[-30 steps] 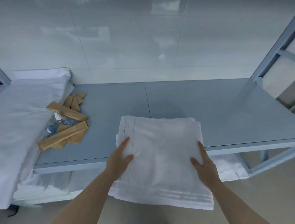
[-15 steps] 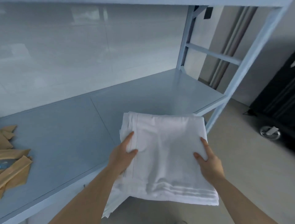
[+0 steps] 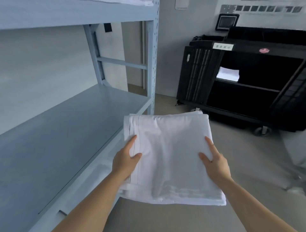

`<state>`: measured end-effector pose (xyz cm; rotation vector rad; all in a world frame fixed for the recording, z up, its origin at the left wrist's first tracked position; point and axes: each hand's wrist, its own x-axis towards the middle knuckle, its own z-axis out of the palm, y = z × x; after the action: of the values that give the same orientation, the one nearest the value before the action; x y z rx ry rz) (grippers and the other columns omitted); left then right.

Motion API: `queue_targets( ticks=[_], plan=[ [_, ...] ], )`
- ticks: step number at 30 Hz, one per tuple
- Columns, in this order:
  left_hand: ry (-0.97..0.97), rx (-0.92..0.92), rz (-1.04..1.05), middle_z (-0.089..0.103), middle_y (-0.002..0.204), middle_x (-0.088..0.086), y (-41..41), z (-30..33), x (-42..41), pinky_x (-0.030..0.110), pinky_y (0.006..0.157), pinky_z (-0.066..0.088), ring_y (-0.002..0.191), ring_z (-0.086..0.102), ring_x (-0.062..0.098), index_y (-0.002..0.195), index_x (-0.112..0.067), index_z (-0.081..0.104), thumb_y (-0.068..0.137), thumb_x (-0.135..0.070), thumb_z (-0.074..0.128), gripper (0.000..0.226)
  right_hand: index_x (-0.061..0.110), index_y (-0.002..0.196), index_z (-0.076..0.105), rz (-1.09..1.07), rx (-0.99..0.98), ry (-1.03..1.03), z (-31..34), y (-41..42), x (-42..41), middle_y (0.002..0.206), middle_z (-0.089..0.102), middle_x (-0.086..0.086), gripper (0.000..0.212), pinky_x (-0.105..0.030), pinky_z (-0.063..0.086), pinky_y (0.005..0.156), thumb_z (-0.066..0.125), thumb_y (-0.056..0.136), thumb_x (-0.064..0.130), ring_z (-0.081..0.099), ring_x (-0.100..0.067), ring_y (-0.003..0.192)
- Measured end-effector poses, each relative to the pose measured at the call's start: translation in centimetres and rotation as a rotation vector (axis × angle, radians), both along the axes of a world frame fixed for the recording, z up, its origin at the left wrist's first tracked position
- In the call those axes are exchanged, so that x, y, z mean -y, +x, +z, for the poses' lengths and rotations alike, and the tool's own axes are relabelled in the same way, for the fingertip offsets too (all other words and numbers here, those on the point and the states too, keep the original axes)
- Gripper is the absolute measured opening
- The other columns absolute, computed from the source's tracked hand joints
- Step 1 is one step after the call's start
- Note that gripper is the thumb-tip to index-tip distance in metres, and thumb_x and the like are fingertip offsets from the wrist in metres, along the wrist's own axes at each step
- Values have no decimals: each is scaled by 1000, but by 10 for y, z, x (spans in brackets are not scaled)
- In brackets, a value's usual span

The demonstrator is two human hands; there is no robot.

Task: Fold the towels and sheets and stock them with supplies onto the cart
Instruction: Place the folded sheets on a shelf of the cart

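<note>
A folded white sheet (image 3: 170,154) hangs in the air in front of me, off the blue shelf (image 3: 69,125). My left hand (image 3: 125,159) grips its left edge, thumb on top and fingers underneath. My right hand (image 3: 213,160) grips its right edge the same way. The black housekeeping cart (image 3: 245,86) stands ahead to the right against the wall. One folded white linen stack (image 3: 228,73) lies on the cart's upper shelf at the left.
The blue metal rack's upright post (image 3: 153,66) stands between me and the cart. White linen (image 3: 129,2) lies on the rack's top shelf. Grey floor (image 3: 240,157) stretches toward the cart. A blurred pale object (image 3: 296,152) sits at the right edge.
I have turned right, away from the shelf, carrying the folded sheet off its edge. The brown packets have left the view and the black cart has come into view.
</note>
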<state>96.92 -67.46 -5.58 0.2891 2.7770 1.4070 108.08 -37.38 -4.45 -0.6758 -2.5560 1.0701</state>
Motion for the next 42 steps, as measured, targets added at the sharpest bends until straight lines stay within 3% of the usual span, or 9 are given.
queue_targets(
  ticks=[3, 7, 12, 16, 18, 22, 26, 31, 42],
  plan=[
    [-9, -19, -80, 42, 146, -19, -12, 7, -68, 11, 72, 36, 123, 51, 16, 141, -54, 30, 88, -32, 64, 66, 73, 132, 17, -80, -6, -10, 2, 12, -57, 104, 60, -2, 61, -35, 53, 70, 54, 92, 47, 62, -17, 80],
    [7, -6, -177, 38, 148, -21, -26, 10, -163, 13, 75, 36, 127, 48, 13, 140, -55, 30, 88, -32, 64, 66, 73, 132, 16, -161, 1, -6, 1, 21, -139, 99, 60, -2, 60, -34, 53, 66, 53, 92, 48, 61, -20, 78],
    [50, 48, -266, 34, 146, -24, -37, 16, -273, 0, 64, 36, 78, 47, -15, 142, -52, 31, 91, -26, 62, 65, 69, 134, 17, -239, 17, 14, -2, 25, -235, 98, 58, -3, 59, -34, 51, 64, 52, 93, 46, 59, -19, 78],
    [76, 58, -317, 29, 151, -24, -51, 16, -344, 0, 88, 26, 128, 35, -2, 145, -41, 34, 92, -15, 62, 65, 69, 134, 16, -287, 29, 7, -7, 19, -295, 98, 59, -3, 60, -34, 51, 66, 52, 92, 47, 60, -20, 78],
    [54, 56, -341, 29, 150, -24, -61, 13, -374, -3, 84, 27, 122, 33, -7, 146, -40, 33, 92, -16, 62, 66, 69, 135, 16, -309, 35, 10, -11, 13, -320, 96, 58, -3, 60, -34, 51, 66, 52, 92, 47, 59, -21, 78],
    [66, 96, -356, 32, 151, -16, -91, -2, -430, 17, 92, 31, 120, 36, -2, 146, -39, 33, 91, -13, 62, 67, 68, 137, 15, -353, 61, 17, -21, -10, -363, 91, 51, 0, 60, -33, 47, 65, 51, 92, 49, 54, -15, 71],
    [76, 115, -361, 37, 144, -19, -130, -25, -481, 2, 82, 32, 107, 43, -9, 144, -42, 36, 89, -12, 65, 69, 67, 137, 14, -373, 93, 26, -34, -43, -404, 91, 49, 1, 59, -31, 44, 63, 49, 93, 49, 54, -15, 72],
    [47, 120, -362, 39, 147, -16, -203, -46, -544, 20, 95, 32, 127, 42, 7, 144, -42, 36, 87, -16, 65, 68, 65, 138, 14, -388, 122, 31, -42, -109, -463, 92, 51, -1, 59, -31, 43, 64, 49, 93, 48, 53, -16, 72],
    [7, 162, -424, 40, 149, -9, -368, -51, -683, 8, 76, 32, 101, 41, -4, 145, -43, 34, 90, -19, 62, 66, 65, 138, 13, -454, 183, 30, -43, -263, -589, 91, 52, 0, 58, -32, 48, 62, 47, 94, 47, 54, -13, 71]
  ],
)
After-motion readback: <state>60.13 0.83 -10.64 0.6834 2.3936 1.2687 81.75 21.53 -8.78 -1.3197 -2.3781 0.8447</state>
